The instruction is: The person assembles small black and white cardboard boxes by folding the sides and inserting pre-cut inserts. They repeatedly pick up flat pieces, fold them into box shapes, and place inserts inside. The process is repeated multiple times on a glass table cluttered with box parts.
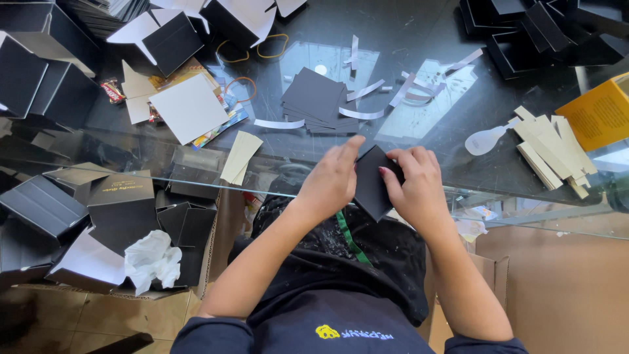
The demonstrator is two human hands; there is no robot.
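Observation:
My left hand point(334, 178) and my right hand point(414, 187) both grip one small black card piece point(371, 187), held at the near edge of the glass table point(419, 124). The left hand's fingers press on the card's left side, the right hand's fingers wrap over its top right. Just beyond the hands lies a stack of black card squares point(318, 99) with white paper strips point(360, 113) scattered around it.
Beige card strips point(549, 149) and a yellow box point(599, 115) lie at the right. Folded black boxes point(537, 29) fill the far right, more black boxes point(39, 72) the left. A carton point(213, 249) below left holds black boxes and a crumpled white tissue point(152, 259). A white square card point(190, 108) rests at left.

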